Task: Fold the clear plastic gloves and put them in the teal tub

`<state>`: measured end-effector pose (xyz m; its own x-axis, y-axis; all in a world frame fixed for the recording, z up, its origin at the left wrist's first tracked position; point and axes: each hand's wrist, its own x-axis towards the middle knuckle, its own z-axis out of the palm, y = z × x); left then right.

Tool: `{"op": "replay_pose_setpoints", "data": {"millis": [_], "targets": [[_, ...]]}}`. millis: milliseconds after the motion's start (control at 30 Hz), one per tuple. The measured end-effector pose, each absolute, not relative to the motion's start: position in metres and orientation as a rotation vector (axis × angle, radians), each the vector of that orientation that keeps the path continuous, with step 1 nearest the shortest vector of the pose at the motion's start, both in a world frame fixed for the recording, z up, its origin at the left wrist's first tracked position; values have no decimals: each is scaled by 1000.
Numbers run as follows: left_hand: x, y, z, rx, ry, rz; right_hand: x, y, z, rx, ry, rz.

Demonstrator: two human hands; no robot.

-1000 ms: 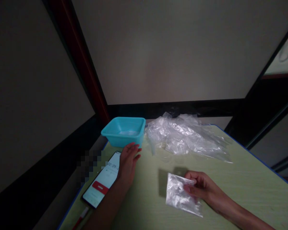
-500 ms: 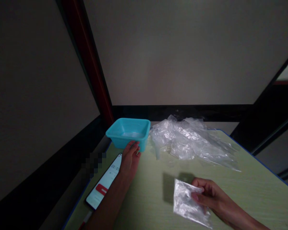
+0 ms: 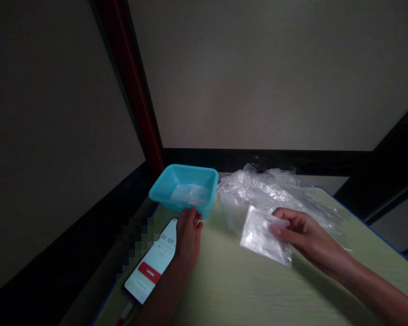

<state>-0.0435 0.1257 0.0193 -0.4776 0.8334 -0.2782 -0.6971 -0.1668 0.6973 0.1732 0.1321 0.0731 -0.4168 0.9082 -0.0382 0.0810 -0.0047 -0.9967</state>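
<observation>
My right hand [image 3: 301, 233] pinches a small folded clear plastic bag [image 3: 263, 235] and holds it above the green table [image 3: 245, 290], in front of a heap of crumpled clear plastic bags [image 3: 275, 192]. My left hand [image 3: 188, 233] grips the near rim of a turquoise plastic tub [image 3: 185, 188] and tilts it toward me. Something pale and clear lies inside the tub.
A phone [image 3: 153, 265] with a lit timer screen and a red button lies at the table's left edge, beside my left wrist. A red pen tip [image 3: 124, 314] shows below it. A dark red post [image 3: 132, 86] and pale walls stand behind the table.
My right hand has lifted the folded bag up and toward the tub. My left hand has closed on the tub's near rim and tipped the tub toward me.
</observation>
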Motion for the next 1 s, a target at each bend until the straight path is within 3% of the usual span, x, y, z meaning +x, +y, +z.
{"op": "replay_pose_setpoints", "data": {"millis": [300,400,733,1000], "targets": [[-35,119,8,261,1053,1894,104,192,123,-831,-1816,1175],[-34,119,6,300,1058,1906,71,209,123,-877,-2101,858],[-34,122,-3,364,1119,1891,5,241,92,-942,-2505,320],[-32,122,-1,403,1113,1880,-10,240,99,-948,-2731,-112]]}}
